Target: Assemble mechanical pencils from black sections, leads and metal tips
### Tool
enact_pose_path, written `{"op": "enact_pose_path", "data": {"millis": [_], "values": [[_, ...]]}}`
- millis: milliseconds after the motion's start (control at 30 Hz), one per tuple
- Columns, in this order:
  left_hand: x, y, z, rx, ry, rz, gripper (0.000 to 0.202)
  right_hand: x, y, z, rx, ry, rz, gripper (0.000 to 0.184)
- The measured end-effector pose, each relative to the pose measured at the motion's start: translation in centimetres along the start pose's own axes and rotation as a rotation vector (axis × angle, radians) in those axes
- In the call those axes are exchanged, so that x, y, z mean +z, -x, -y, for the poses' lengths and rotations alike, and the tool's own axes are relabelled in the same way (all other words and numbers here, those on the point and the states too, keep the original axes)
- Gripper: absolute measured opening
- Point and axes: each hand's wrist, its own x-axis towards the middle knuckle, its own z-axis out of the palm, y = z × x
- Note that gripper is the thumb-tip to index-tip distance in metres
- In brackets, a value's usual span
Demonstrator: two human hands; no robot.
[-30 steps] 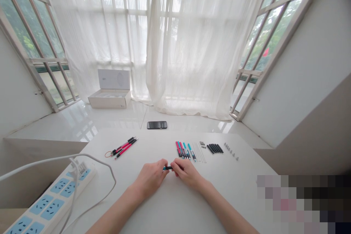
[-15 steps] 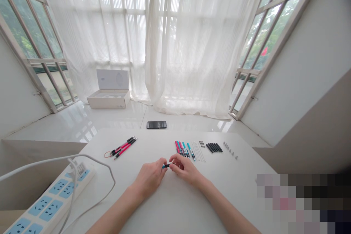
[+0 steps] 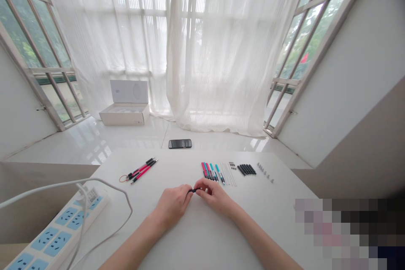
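Low over the white table (image 3: 202,236), both hands meet at a pen (image 3: 194,190), whose visible part is a short black section. My left hand (image 3: 173,204) is closed on its left end. The fingers of my right hand (image 3: 215,195) pinch its right end, and the rest of the pen is hidden by the fingers. Just beyond my right hand lie several pink and blue pen barrels (image 3: 212,171). Thin white refills (image 3: 228,175), small dark springs or clips (image 3: 233,166), black grips (image 3: 247,170) and grey cone tips (image 3: 265,173) line up to their right.
Several pink-and-black pens (image 3: 142,171) lie on the left, beside a rubber band (image 3: 122,179). A power strip (image 3: 63,230) with a white cable (image 3: 128,202) occupies the near left. A black phone (image 3: 180,144) and an open white box (image 3: 124,114) sit farther back on the ledge.
The blue part of the pen seen between my hands is now hidden, leaving only black in sight. My right hand has come slightly closer to my left.
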Motion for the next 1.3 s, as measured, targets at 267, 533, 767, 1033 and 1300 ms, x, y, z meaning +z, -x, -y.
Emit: {"op": "enact_pose_path", "data": {"millis": [267, 533, 767, 1033, 1300], "values": [[-0.01, 0.01, -0.1, -0.002, -0.031, -0.004, 0.021, 0.25, -0.16, -0.52, -0.008, -0.021, -0.002, 0.01], [0.1, 0.1, -0.08, 0.015, -0.012, -0.058, 0.019, 0.35, -0.26, -0.42, 0.013, -0.026, -0.005, 0.023], [0.33, 0.09, -0.04, -0.008, -0.002, -0.101, 0.021, 0.4, -0.19, -0.52, 0.024, -0.047, 0.027, 0.023], [0.3, -0.02, 0.01, -0.014, 0.004, -0.071, 0.029, 0.29, -0.13, -0.66, -0.002, -0.02, -0.026, 0.012], [0.07, -0.01, -0.1, -0.015, -0.018, -0.063, 0.027, 0.33, -0.33, -0.94, 0.01, -0.051, -0.021, 0.011]]}}
